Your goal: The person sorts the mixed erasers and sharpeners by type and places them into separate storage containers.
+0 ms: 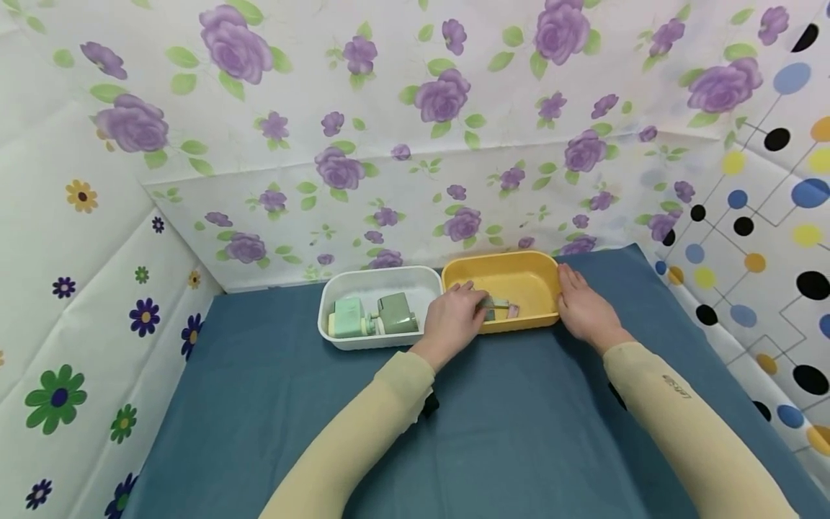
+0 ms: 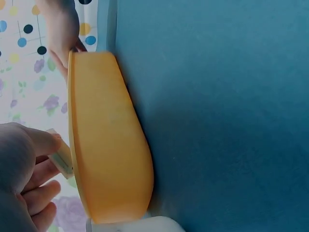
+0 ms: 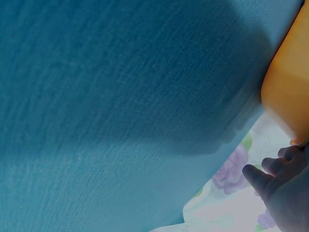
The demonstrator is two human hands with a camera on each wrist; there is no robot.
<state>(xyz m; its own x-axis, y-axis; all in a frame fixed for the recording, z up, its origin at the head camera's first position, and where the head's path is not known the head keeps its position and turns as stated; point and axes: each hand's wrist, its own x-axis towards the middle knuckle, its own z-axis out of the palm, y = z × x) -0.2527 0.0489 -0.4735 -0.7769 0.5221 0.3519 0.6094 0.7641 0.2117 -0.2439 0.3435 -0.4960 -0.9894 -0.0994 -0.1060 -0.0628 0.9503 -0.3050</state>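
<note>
My left hand (image 1: 454, 317) reaches over the near left part of a yellow plastic tray (image 1: 534, 288). Between its thumb and fingers it pinches a small flat rectangular piece (image 2: 62, 160), pale cream and green, at the tray's rim in the left wrist view; its exact kind is unclear. Beneath that hand, a small pink piece (image 1: 514, 311) lies in the tray, and other small pieces are partly hidden. Against the tray's right end rests my right hand (image 1: 586, 310), its fingers fairly straight along the outer wall. The right wrist view shows these fingers (image 3: 258, 180) by the yellow corner.
A white tray (image 1: 331, 299) adjoins the yellow one on the left. Inside it lie a mint-green boxy object (image 1: 348, 317) and a darker grey-green one (image 1: 397, 314). Both trays stand on a blue cloth (image 1: 506, 418), with a flowered sheet (image 1: 389, 180) hanging close behind.
</note>
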